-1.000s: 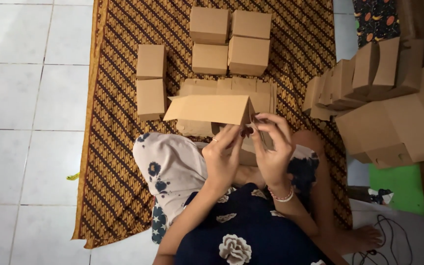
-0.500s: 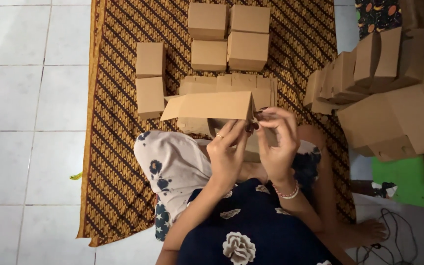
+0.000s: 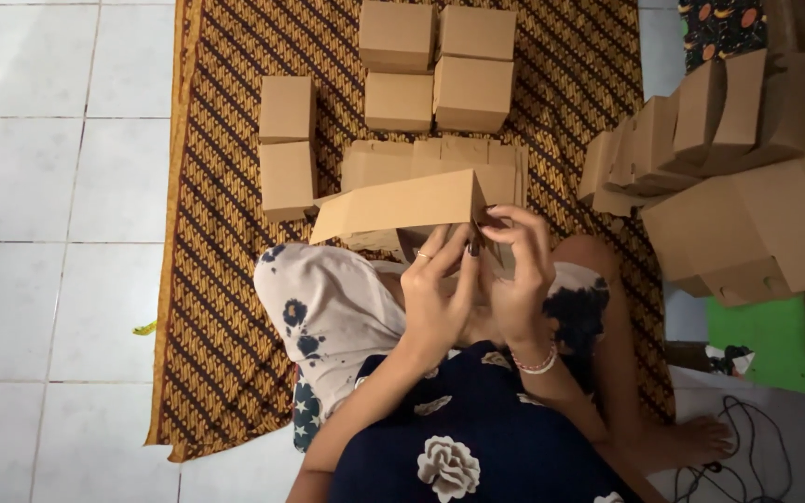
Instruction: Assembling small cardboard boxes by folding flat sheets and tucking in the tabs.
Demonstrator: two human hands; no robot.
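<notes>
Above our lap, near the middle of the view, we held a half-folded brown cardboard box (image 3: 401,207) with both hands. Our left hand (image 3: 437,293) gripped it from below, fingers pointing up toward twelve o'clock, with a ring on one finger and dark nail polish showing. Our right hand (image 3: 517,270) was closed over the box's right end, fingertips curled on its edge; a beaded bracelet (image 3: 540,362) sat at that wrist. The box stretched away from our hands toward nine o'clock, tilted, with its left end lower than the right, so most of it lay to the left of our fingers.

Just beyond the box at twelve o'clock lay a stack of flat cardboard blanks (image 3: 440,166) on the brown patterned mat (image 3: 225,261). Farther at twelve o'clock stood four folded boxes (image 3: 437,63) packed together in a block. At ten o'clock from our hands two more folded boxes (image 3: 287,144) stood one behind the other, touching. At two o'clock a heap of folded boxes (image 3: 729,177) leaned against each other, spilling off the mat's right edge. White floor tiles (image 3: 58,186) filled the nine o'clock side. At four o'clock a green patch (image 3: 764,337) and dark cables (image 3: 747,447) lay by our bare foot (image 3: 691,438).
</notes>
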